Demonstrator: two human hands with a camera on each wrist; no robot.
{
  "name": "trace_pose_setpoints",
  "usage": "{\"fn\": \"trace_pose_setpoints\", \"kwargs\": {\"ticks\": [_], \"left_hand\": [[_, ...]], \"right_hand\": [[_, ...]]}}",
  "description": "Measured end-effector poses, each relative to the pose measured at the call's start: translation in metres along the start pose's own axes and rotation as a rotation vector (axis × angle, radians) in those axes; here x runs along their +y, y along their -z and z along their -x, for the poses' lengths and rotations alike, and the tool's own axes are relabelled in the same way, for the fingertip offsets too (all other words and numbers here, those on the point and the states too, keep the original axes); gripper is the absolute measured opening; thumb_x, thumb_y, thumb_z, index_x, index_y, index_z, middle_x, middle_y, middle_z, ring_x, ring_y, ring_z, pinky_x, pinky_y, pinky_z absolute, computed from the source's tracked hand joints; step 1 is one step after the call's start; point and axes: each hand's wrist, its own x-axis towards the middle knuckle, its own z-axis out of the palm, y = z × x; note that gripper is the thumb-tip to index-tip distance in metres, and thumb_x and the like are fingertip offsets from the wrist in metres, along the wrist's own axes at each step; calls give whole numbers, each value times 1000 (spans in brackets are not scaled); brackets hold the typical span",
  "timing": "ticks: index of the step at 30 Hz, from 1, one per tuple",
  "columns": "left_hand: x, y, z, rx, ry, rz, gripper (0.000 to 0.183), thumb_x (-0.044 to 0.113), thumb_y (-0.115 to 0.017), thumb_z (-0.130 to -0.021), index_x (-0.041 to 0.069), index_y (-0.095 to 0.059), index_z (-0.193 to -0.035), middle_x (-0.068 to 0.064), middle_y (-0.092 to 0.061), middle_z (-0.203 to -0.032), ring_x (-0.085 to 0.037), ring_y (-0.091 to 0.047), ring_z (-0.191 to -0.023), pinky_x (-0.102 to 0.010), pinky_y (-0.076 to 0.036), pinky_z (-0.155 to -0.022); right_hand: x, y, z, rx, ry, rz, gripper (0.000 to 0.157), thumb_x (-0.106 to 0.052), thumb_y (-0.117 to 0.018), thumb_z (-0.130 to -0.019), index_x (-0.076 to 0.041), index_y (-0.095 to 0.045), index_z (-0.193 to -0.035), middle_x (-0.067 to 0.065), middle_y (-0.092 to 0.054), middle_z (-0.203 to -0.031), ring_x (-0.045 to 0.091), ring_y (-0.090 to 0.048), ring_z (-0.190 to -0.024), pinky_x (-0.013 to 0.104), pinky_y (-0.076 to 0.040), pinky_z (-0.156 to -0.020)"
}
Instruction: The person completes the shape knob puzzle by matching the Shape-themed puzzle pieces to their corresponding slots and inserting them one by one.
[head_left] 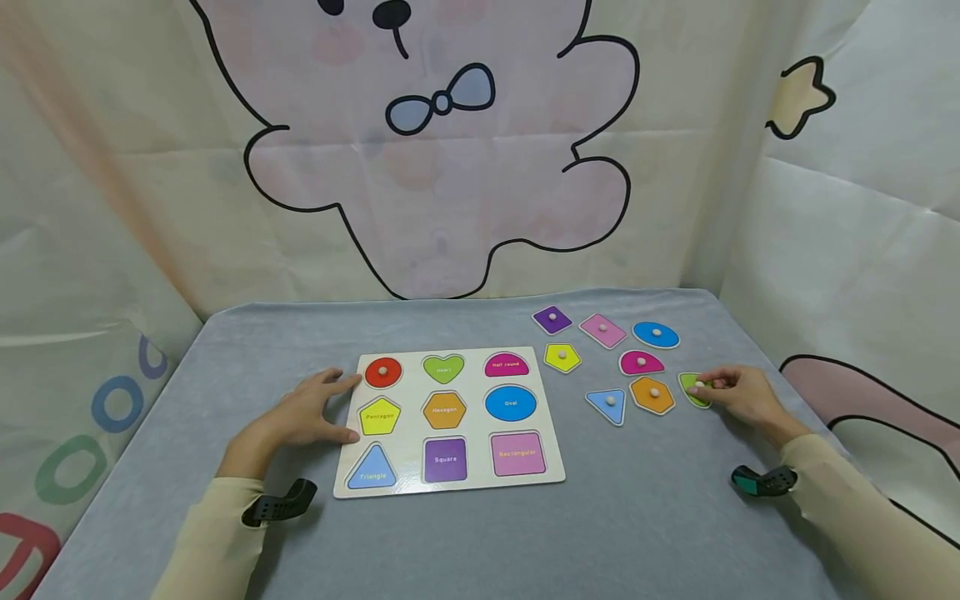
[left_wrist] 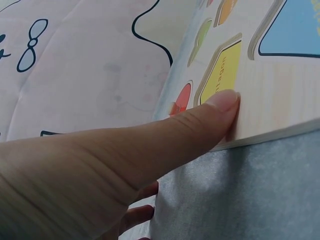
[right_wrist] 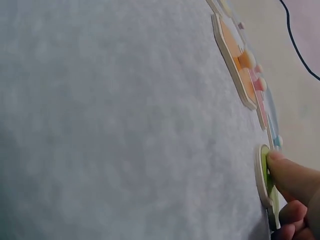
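Observation:
A white wooden shape puzzle board (head_left: pixel 478 457) lies on the table with printed, labelled recesses. A red circle piece (head_left: pixel 373 374) with a knob sits in its top left recess. My left hand (head_left: pixel 300 410) is at the board's left side, fingers spread. In the left wrist view its thumb (left_wrist: pixel 200 117) rests on the board's edge beside the yellow pentagon recess (left_wrist: pixel 220 72). At the right, my right hand (head_left: pixel 744 398) pinches the green heart piece (head_left: pixel 687 382) between thumb and fingers by its knob. The right wrist view shows this green piece (right_wrist: pixel 262 172) close over the cloth.
Right of the board lie several knobbed pieces: purple square (head_left: pixel 546 323), pink rectangle (head_left: pixel 596 328), blue oval (head_left: pixel 647 337), yellow pentagon (head_left: pixel 555 362), magenta half round (head_left: pixel 632 364), blue triangle (head_left: pixel 602 398) and orange hexagon (head_left: pixel 645 402). Grey cloth (head_left: pixel 480 550) covers the table; printed curtains hang behind.

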Motion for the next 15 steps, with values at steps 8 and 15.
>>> {"fn": "trace_pose_setpoints", "kwargs": {"ticks": [8, 15], "left_hand": [[0, -1, -1, -2, -3, -3, 102, 50, -87, -72, 16, -39, -156, -29, -29, -161, -55, -26, -146, -78, -27, -111], [1, 0, 1, 4, 1, -1, 102, 49, -87, -72, 15, -40, -156, -29, -30, -160, -54, -27, -146, -77, -28, -111]], "right_hand": [[-3, 4, 1, 22, -72, 10, 56, -42, -71, -94, 8, -69, -118, -2, -64, -84, 14, -47, -82, 25, -39, -61], [-18, 20, 1, -27, -93, -1, 66, -53, -68, -92, 4, -67, -125, -3, -69, -98, 19, -48, -93, 26, -41, -66]]}}
